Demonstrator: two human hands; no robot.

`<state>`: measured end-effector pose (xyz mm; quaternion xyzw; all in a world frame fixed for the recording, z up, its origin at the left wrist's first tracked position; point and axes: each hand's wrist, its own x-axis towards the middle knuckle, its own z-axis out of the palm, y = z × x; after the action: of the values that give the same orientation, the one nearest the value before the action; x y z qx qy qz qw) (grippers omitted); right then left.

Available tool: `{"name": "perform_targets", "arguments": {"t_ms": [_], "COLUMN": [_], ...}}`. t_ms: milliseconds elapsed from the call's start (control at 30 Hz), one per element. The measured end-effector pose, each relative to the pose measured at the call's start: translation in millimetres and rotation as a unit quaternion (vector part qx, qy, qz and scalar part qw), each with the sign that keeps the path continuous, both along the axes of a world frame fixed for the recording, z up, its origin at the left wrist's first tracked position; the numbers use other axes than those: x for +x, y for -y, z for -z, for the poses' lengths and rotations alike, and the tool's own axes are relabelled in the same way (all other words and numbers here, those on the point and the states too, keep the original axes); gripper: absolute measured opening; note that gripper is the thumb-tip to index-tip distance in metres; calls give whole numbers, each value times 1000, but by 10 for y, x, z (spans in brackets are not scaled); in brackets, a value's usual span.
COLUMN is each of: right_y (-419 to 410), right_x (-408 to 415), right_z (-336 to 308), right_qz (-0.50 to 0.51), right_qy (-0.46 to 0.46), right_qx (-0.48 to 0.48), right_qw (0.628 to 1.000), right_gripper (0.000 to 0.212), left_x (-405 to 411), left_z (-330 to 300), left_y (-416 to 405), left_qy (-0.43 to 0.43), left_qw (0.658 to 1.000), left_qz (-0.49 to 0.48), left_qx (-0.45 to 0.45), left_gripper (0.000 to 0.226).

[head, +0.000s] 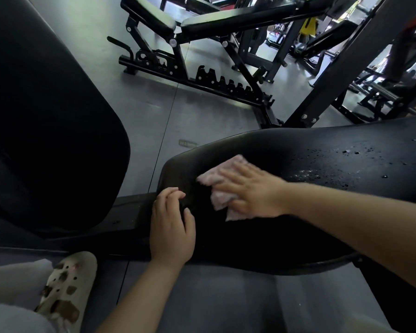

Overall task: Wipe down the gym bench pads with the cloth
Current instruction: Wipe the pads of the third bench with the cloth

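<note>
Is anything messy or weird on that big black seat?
Yes. Wet droplets speckle the black padded bench seat, away from the pink cloth under the right hand. That patch looks unwiped.

My right hand (pixel 252 193) covers the middle of the cloth (pixel 220 186); only its edges show. The surface (pixel 322 164) runs off the right edge. The back pad (pixel 46 116) is cut off at left and top. My left fingers (pixel 171 195) curl; their tips are not clear. Far machines at upper right are too small to make out.
</note>
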<state>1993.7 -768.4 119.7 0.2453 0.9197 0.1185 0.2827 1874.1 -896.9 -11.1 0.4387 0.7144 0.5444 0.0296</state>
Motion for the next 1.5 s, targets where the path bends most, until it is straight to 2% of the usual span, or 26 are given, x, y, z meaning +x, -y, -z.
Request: {"name": "perform_targets", "arguments": {"t_ms": [133,267,433,533,600,700,767,867,967,1200,1400,1500], "right_y": [-529,-551,-12,306,240,-167,-478,-740,-687,-28,515,757], "right_x": [-83,-500,-506,-164,62,257,263,28,-318,-610,-280,-3], "right_z": [-72,189,273,231,127,-77,-186,-179,-2,297,258,255], "right_qz": [126,170,53,-38,-44,39,118,206,246,111,51,23], "right_qy": [-33,-60,-30,-14,-3,-14,-27,-44,-51,-69,-74,-67], "right_qx": [57,67,21,-2,4,53,82,95,103,15,-19,0], "right_qw": [990,981,998,999,999,998,989,973,962,991,996,998], "right_gripper": [58,58,61,75,83,80,67,60,62,61,61,64], "left_x": [2,-4,-9,-21,-30,-36,-35,-29,-28,-27,-17,15], "left_z": [-5,-21,-23,-7,2,-6,-7,-2,0,-19,-75,-124], "left_y": [2,3,1,-9,-13,-21,-20,-8,9,16,39,64], "left_qy": [-11,1,10,-4,-22,-35,-32,-29,-26,-10,46,35], "left_qw": [1000,1000,1000,1000,999,999,999,999,999,999,998,998], "left_qz": [2,2,2,14,24,29,25,28,30,35,41,52], "left_qx": [-4,-7,-3,-5,-11,-16,-14,-8,-12,-24,2,31], "left_gripper": [34,38,42,38,36,36,36,36,36,34,23,28]}}
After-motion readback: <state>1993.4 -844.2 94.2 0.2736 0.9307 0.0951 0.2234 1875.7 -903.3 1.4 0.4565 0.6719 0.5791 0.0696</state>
